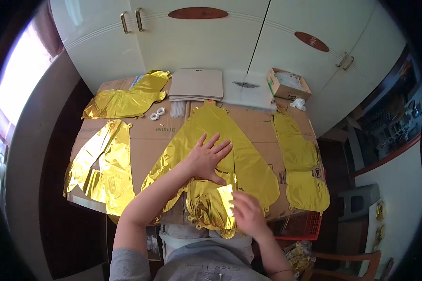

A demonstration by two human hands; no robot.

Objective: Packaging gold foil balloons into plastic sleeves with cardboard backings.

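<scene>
A large flat gold foil balloon (253,164) lies on the cardboard-covered table in front of me, narrow at its far end and wide toward me. My left hand (206,157) presses flat on its middle, fingers spread. A crinkled, folded section of foil (204,203) hangs toward the near edge below that hand. Beside its bright right edge is my right hand (249,215), fingers bent and slightly blurred; whether they pinch the foil cannot be made out.
Other flat gold foil balloons lie at the left (117,164), back left (126,100) and right (302,164). Two small white rolls (157,114), stacked cardboard sheets (196,84) and an open box (288,84) sit farther back. A red crate (307,227) stands below the right edge.
</scene>
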